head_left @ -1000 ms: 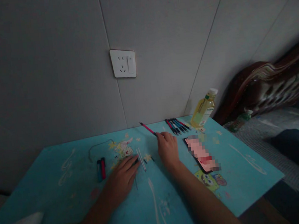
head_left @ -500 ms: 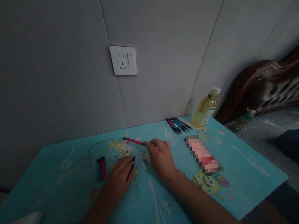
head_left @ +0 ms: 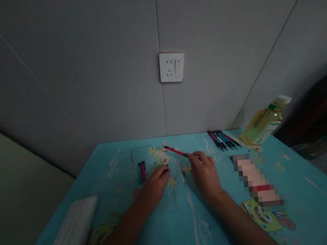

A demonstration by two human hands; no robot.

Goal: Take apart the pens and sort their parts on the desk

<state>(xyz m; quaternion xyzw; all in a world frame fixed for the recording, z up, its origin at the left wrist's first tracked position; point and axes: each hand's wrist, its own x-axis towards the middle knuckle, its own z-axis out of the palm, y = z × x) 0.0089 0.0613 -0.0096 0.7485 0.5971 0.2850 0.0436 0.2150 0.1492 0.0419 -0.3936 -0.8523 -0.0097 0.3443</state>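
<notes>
My right hand (head_left: 205, 174) pinches a red pen (head_left: 176, 151) near its lower right end; the dark tip points up and left, toward the wall. My left hand (head_left: 157, 182) lies curled on the table, its fingers closed on a small black piece (head_left: 165, 171) that looks like a pen part, mostly hidden. Between the hands lie thin white sticks (head_left: 180, 171) that look like pen refills, with a tiny dark piece beside them. Left of my left hand, a red pen barrel (head_left: 143, 171) lies alongside a blue one (head_left: 140, 173).
Several pens (head_left: 223, 139) lie in a row at the back right, next to a bottle of yellow liquid (head_left: 263, 124). A blurred-out pink packet (head_left: 255, 179) is nearer on the right. At the left lies a white object (head_left: 70, 233). A wall socket (head_left: 172, 67) is above the table.
My head view has turned left, so everything sits further right in the picture and more of the white object shows. Both hands keep nearly the same place and hold.
</notes>
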